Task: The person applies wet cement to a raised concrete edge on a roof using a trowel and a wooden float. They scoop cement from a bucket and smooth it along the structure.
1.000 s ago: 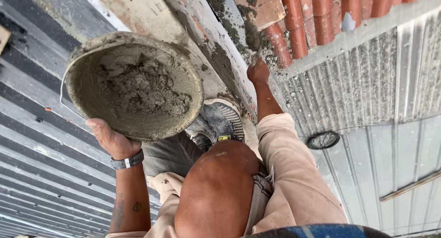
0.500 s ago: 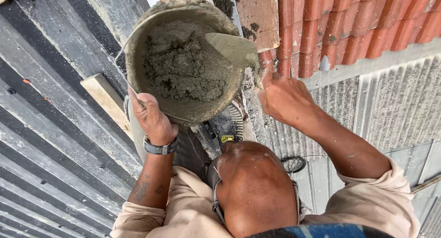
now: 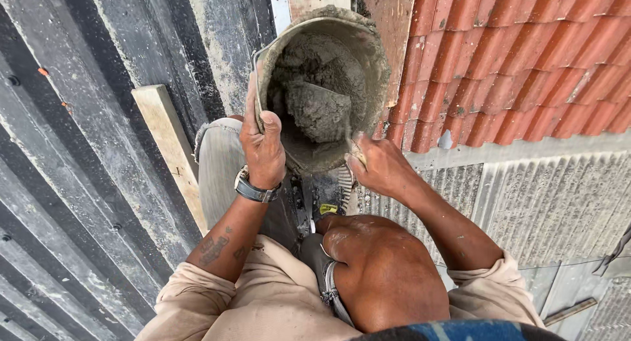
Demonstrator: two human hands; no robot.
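Head view: the left hand [image 3: 263, 144] clamps the near rim of the mortar bucket [image 3: 325, 84], thumb outside, fingers curled over the lip, tipping it toward the person. The bucket sits at twelve o'clock of the person's bare knee [image 3: 384, 275], against the red clay roof tiles [image 3: 526, 58] at two o'clock. The right hand [image 3: 378, 167] is closed around a trowel handle; the trowel blade [image 3: 319, 111] is loaded with wet grey mortar inside the bucket. Half a second ago the blade lay on the far rim; a second ago the right hand was away at the tile edge and the bucket was held lower at ten o'clock. So the bucket has been brought up and a scoop is being dug. A wooden batten [image 3: 171, 150] lies on the corrugated metal sheet [image 3: 79, 183] at nine o'clock
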